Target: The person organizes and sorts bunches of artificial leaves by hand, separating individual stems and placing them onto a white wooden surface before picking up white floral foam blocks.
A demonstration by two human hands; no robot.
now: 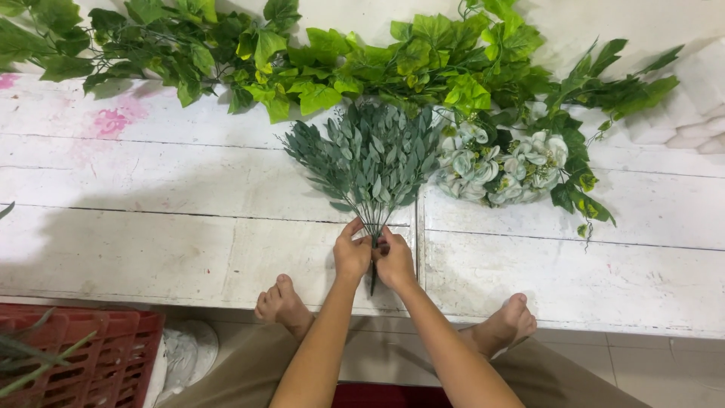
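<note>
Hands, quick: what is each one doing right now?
Left hand: closed on the stems of the grey-green leaf bunch.
Right hand: closed on the same stems.

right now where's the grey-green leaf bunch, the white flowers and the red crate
grey-green leaf bunch (370,162), head view, middle of the fanned leaves
white flowers (502,162), head view, centre of the pale bloom cluster
red crate (113,355), head view, its slatted side wall

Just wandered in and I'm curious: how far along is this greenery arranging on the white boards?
Already gathered: a fan-shaped bunch of grey-green leafy sprigs, stems drawn together. In hand: the left hand and right hand both pinch those stems at the base. Apparently left: the pale white-green flower cluster and the long bright green ivy-leaf garland lie apart on the worn white wooden boards, not joined to the bunch.
</note>
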